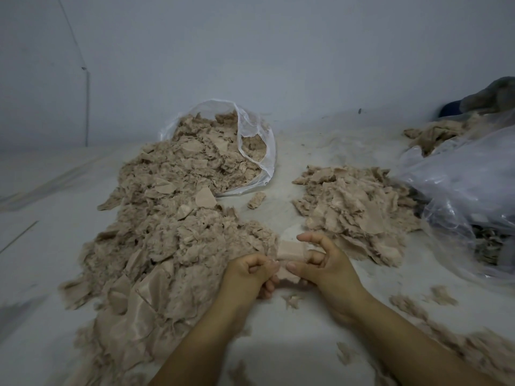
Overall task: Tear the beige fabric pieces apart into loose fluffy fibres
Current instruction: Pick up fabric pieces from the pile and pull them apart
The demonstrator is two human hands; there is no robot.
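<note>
A small beige fabric piece (289, 252) is stretched between my two hands near the middle of the floor. My left hand (248, 270) pinches its left edge with curled fingers. My right hand (320, 260) grips its right edge, thumb on the near side and forefinger raised above it. A big heap of beige fabric pieces and fluff (167, 232) spreads to the left of my hands, touching my left wrist. A smaller pile of flat beige pieces (356, 207) lies just beyond my right hand.
An open clear plastic bag (259, 151) spills beige scraps at the back of the left heap. A large crumpled plastic bag (459, 190) lies at the right. Loose tufts (440, 296) dot the pale floor near my right forearm. The grey wall stands behind.
</note>
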